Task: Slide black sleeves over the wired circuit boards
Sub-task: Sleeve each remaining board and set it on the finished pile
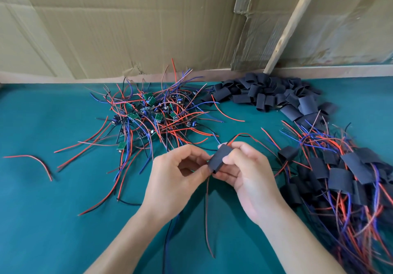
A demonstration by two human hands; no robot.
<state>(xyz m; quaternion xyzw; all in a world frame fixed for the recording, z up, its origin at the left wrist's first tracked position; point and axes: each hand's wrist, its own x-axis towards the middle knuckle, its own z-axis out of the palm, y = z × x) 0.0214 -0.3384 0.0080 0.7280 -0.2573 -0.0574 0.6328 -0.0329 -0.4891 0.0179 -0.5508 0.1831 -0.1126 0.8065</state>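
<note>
I see one black sleeve (220, 158) held up over the green table (53, 220), front center, tilted, between both hands. My right hand (248, 180) grips it: thumb across the sleeve's near face, index finger curled over its top end, other fingers tucked under. My left hand (178, 178) pinches at the sleeve's lower left corner with thumb and fingertips curled in. Wires (240, 135) come out of the sleeve's top end, one red, one black, one blue as far as I can tell. More wires (206, 210) trail from its bottom end toward me, red and blue. The board inside is hidden, cannot confirm it.

Behind the hands, left of center: one tangled pile of bare wired boards (148, 114), roughly ten green boards visible, exact count not readable in the tangle. Back right: one heap of empty sleeves (265, 95), dozens, too many to count. Far right: one pile of sleeved boards (340, 178) with red and blue leads, at least ten, partly cut by the frame edge. One loose red wire (36, 161) lies alone at far left. Flattened cardboard (106, 29) stands behind the table, with one wooden stick (291, 24) leaning against it.
</note>
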